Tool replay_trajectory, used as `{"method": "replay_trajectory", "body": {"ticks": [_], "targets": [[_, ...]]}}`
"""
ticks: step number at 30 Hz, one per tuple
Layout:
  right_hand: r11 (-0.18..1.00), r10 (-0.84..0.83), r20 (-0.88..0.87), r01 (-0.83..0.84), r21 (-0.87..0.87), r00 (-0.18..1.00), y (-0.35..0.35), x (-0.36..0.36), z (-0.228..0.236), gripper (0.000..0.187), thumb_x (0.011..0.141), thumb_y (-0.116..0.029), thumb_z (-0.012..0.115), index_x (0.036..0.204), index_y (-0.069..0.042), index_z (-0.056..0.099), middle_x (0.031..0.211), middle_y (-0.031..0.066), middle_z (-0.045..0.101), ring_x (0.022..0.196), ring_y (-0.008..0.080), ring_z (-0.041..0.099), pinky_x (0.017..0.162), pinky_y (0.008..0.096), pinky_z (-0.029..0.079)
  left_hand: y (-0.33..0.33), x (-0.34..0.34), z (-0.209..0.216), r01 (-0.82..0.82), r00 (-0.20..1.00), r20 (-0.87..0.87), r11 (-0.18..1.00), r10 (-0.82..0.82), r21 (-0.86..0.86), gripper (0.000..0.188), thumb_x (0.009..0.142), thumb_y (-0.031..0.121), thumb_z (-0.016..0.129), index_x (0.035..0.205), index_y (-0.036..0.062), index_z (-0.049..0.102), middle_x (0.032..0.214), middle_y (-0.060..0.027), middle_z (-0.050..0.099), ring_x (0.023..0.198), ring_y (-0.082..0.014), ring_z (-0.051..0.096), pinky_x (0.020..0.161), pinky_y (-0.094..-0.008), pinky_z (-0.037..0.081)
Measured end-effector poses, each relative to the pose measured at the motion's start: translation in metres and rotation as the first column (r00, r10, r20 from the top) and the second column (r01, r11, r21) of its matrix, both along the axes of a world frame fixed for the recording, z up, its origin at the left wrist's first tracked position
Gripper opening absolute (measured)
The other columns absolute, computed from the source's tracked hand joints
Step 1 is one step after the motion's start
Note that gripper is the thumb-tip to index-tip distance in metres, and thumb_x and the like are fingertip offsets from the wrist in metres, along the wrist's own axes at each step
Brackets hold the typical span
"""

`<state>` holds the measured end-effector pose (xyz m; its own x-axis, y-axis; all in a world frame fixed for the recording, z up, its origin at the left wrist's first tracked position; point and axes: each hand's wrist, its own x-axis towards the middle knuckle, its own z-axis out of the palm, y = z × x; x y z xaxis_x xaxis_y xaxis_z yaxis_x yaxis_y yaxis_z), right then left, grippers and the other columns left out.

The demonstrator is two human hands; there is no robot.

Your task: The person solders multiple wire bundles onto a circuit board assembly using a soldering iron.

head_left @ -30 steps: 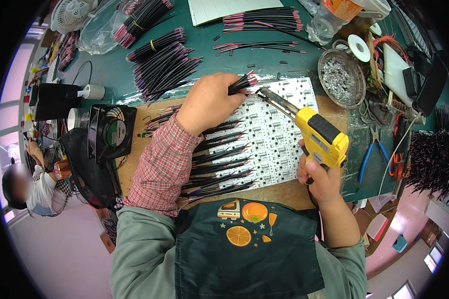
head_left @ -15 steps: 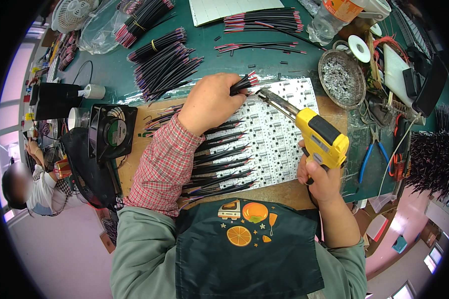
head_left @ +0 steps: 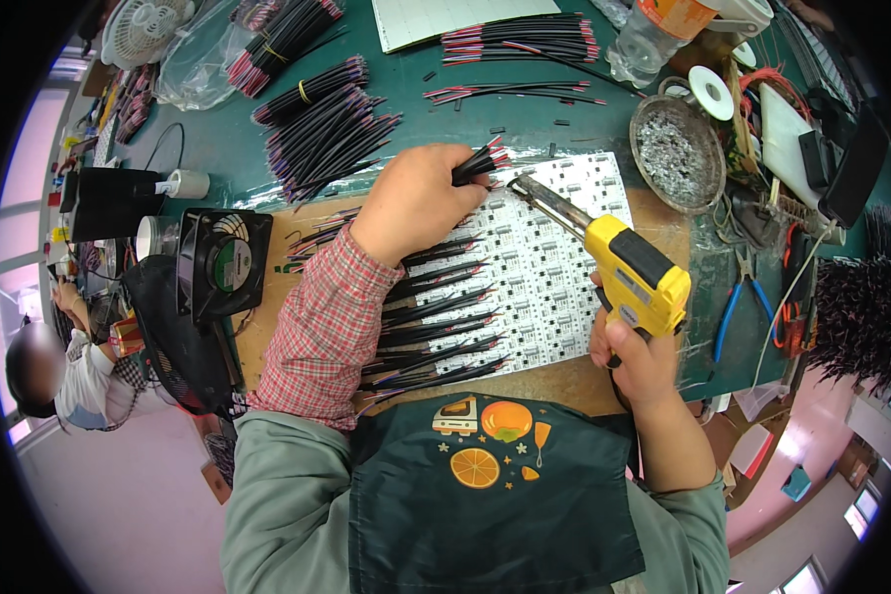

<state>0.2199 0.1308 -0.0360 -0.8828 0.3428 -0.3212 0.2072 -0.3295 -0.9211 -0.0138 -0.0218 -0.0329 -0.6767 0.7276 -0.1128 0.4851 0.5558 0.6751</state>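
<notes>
My left hand (head_left: 416,203) is closed around a few short black cables (head_left: 473,166) with red and white wire ends, at the far edge of a white circuit board panel (head_left: 554,297). In my right hand (head_left: 636,358) is a yellow soldering gun (head_left: 639,282), gripped by its handle. The gun's tip points left at the board, just beside the fingers of my left hand; whether it touches a wire end I cannot tell. Several black cables (head_left: 436,319) lie in rows along the panel's left side, partly under my left forearm.
Bundles of black cables (head_left: 332,139) lie at the back left. A small black fan (head_left: 225,265) stands left of the wooden board. On the right are a round dish of grey metal scraps (head_left: 678,153) and blue-handled pliers (head_left: 731,322). Another person (head_left: 84,376) sits at the far left.
</notes>
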Motion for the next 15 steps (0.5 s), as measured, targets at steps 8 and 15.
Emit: {"method": "replay_trajectory", "body": {"ticks": [8,15], "targets": [[1.000,0.007,0.009,-0.007,0.008,1.000,-0.0011,-0.0026,0.0003,0.061,0.080,-0.026,0.061,0.123,0.011,0.041,0.058,0.0042,0.047,0.046,0.0110,0.043,0.044,0.0235,0.037,0.0004,-0.0015,0.0001,0.024,1.000,0.018,1.000,-0.024,0.007,0.020,0.075,0.018,0.068,0.086,0.0013,0.065,0.073,-0.0134,0.064,0.065,-0.0256,0.062,0.062,-0.0339,0.047],[1.000,0.003,0.010,-0.003,0.004,1.000,-0.0009,-0.0009,-0.0010,0.060,0.080,-0.026,0.062,0.124,0.011,0.041,0.059,0.0048,0.047,0.046,0.0111,0.043,0.044,0.0236,0.037,0.0006,-0.0003,-0.0007,0.028,0.999,-0.031,1.000,-0.028,-0.004,0.020,0.075,0.018,0.068,0.085,0.0015,0.065,0.075,-0.0139,0.065,0.067,-0.0277,0.062,0.063,-0.0350,0.048]]}}
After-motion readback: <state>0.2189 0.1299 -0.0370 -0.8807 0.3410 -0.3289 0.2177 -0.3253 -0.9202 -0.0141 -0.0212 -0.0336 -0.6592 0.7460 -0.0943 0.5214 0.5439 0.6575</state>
